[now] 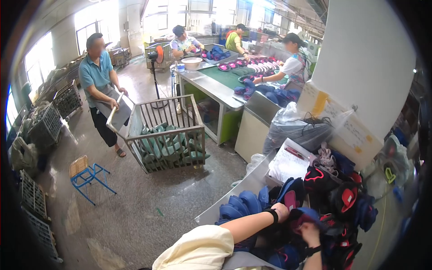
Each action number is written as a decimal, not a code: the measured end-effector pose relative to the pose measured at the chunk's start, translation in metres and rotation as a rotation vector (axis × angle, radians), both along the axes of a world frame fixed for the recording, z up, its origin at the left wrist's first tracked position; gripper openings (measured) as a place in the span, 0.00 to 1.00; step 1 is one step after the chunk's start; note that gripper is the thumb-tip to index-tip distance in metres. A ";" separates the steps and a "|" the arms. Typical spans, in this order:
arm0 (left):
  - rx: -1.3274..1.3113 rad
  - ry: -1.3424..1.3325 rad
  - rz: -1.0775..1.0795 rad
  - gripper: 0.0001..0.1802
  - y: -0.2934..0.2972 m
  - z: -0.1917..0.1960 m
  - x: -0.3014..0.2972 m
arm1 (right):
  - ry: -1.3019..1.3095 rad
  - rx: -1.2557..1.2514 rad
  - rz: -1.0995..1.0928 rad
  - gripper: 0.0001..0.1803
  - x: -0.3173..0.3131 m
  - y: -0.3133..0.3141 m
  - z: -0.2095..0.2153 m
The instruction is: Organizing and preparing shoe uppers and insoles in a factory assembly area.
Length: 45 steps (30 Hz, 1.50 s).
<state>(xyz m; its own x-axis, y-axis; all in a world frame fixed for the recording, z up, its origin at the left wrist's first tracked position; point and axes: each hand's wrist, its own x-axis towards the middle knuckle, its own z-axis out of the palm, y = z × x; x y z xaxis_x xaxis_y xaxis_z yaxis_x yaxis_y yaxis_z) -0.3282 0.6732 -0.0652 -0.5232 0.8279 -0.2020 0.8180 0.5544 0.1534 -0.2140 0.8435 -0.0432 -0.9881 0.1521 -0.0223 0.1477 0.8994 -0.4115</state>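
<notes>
Low on the right, both my hands work over a pile of shoe uppers. My right hand is closed on the edge of a dark blue and maroon shoe upper, which is slightly blurred. Against the left side of that upper my left hand is curled, its fingertips turned away, so what they grip is hidden. Plain blue shoe pieces are stacked left of my left wrist. Just beyond my hands lies a navy upper with a pink lining. Black uppers with red trim are heaped to the right.
Papers with pens lie behind the pile, near a plastic bag and a white pillar. A person grips a barred cart of green shoe forms. A stool stands left. Several co-workers surround a green-topped table.
</notes>
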 end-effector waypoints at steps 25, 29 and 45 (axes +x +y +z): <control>-0.050 -0.072 -0.022 0.14 0.006 -0.012 -0.019 | 0.173 -0.147 -0.480 0.11 0.047 0.215 -0.121; -0.036 -0.093 0.036 0.12 0.003 0.002 -0.016 | 0.177 -0.192 -0.491 0.11 0.045 0.213 -0.120; 0.681 -0.358 0.291 0.10 -0.066 0.016 -0.042 | 0.466 -0.479 -0.761 0.12 0.049 0.185 -0.069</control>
